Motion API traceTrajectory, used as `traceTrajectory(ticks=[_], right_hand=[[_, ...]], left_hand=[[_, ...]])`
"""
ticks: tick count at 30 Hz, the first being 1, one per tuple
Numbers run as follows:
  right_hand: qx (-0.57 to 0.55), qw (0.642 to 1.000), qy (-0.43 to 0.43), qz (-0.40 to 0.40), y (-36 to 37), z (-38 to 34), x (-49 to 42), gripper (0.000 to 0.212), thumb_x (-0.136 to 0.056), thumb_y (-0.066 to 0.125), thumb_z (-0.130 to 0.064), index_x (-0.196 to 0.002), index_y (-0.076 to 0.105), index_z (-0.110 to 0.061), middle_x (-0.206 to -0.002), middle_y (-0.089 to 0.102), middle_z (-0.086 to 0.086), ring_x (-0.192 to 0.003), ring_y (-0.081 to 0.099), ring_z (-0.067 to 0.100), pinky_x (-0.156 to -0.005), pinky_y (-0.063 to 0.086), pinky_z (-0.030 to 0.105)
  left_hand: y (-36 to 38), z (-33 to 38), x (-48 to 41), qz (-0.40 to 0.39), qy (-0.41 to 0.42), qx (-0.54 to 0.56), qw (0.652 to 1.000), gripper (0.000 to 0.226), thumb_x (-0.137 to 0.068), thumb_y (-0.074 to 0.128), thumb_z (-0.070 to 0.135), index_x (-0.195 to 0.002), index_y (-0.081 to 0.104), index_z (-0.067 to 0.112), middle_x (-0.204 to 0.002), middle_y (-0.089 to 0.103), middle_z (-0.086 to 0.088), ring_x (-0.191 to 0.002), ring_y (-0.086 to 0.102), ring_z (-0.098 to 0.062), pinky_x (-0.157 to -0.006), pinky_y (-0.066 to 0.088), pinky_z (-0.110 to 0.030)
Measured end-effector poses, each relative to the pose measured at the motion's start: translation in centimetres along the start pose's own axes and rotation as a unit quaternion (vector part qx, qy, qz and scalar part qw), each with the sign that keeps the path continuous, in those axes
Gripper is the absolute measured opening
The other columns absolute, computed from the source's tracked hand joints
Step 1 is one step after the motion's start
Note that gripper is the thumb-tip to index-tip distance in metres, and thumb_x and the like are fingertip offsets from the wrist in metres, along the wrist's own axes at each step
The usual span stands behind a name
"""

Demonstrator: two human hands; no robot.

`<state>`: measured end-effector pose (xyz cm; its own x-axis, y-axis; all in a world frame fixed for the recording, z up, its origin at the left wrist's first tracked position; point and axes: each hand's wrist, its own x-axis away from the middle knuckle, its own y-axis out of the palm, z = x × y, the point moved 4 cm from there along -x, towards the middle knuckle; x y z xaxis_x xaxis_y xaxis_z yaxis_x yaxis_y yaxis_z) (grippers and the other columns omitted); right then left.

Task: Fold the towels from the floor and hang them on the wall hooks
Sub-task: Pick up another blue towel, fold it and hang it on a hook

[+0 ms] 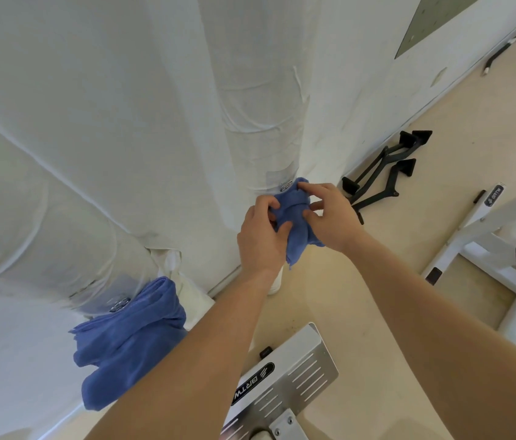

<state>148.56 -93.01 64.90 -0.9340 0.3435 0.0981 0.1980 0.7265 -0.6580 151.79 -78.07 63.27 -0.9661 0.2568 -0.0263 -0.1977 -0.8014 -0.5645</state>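
Against the white cloth-covered wall (107, 122), both hands work at one blue towel (294, 249), which is bunched up right at a small metal hook (286, 185). The left hand (260, 239) grips the towel's left side, its fingers curled into the fabric and its thumb laid across the front. The right hand (329, 217) pinches the towel's upper right part, with its fingertips at the top edge just beside the hook and its thumb pressed into the folds. The towel's lower end hangs down between the two wrists. Whether the cloth is already caught on the hook cannot be told, since the fabric covers most of it.

Lower left on the same wall, a second blue towel (130, 341) hangs from another metal hook (119, 303), draped in loose folds, well apart from the hands.

On the beige floor (377, 265) by the wall's foot lie some black metal brackets (383, 166). To the right stands a white machine frame (488, 246), and near the bottom edge sits a slotted metal plate (310, 369) with a black label.
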Motion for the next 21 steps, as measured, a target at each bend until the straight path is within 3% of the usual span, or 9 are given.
traceTrajectory(ticks=[3, 9, 14, 21], right_hand=[[0.005, 1.0, 0.001, -0.005, 0.0, -0.5, 0.8, 0.052, -0.095, 0.053, -0.01, -0.145, 0.048, -0.023, -0.137, 0.05, 0.002, -0.107, 0.06, 0.016, -0.094, 0.047, 0.026], [0.025, 0.999, 0.011, -0.018, -1.9, -2.9, 1.8, 0.048, -0.094, 0.046, -0.007, -0.138, 0.052, -0.024, -0.127, 0.062, 0.003, -0.109, 0.062, 0.025, -0.096, 0.05, 0.036], [0.138, 0.99, -0.013, -0.033, -2.8, -5.0, 3.5, 0.046, -0.098, 0.048, -0.018, -0.143, 0.045, -0.015, -0.141, 0.046, 0.013, -0.128, 0.047, 0.03, -0.099, 0.04, 0.034], [0.245, 0.967, 0.019, -0.068, -4.3, -6.4, 5.6, 0.051, -0.096, 0.05, -0.021, -0.145, 0.039, -0.016, -0.141, 0.042, 0.014, -0.127, 0.047, 0.036, -0.1, 0.046, 0.045]], left_hand=[[-0.4, 0.1, 0.7, -0.006, 0.009, -0.003, 1.0, 0.033, -0.087, 0.067, 0.02, -0.117, 0.054, 0.023, -0.102, 0.061, 0.006, -0.086, 0.062, -0.013, -0.075, 0.051, -0.028], [-2.5, 1.1, 1.5, -0.037, 0.022, -0.048, 0.998, 0.034, -0.091, 0.06, 0.023, -0.125, 0.056, 0.025, -0.107, 0.058, 0.003, -0.089, 0.058, -0.013, -0.071, 0.043, -0.021], [-4.6, 2.1, 1.8, -0.034, 0.018, -0.071, 0.997, 0.026, -0.091, 0.055, 0.026, -0.117, 0.058, 0.026, -0.106, 0.057, 0.005, -0.091, 0.058, -0.016, -0.073, 0.05, -0.029], [-7.8, 3.8, 3.1, -0.089, 0.002, -0.142, 0.986, 0.035, -0.095, 0.054, 0.031, -0.129, 0.053, 0.022, -0.124, 0.056, -0.002, -0.107, 0.058, -0.023, -0.077, 0.043, -0.029]])
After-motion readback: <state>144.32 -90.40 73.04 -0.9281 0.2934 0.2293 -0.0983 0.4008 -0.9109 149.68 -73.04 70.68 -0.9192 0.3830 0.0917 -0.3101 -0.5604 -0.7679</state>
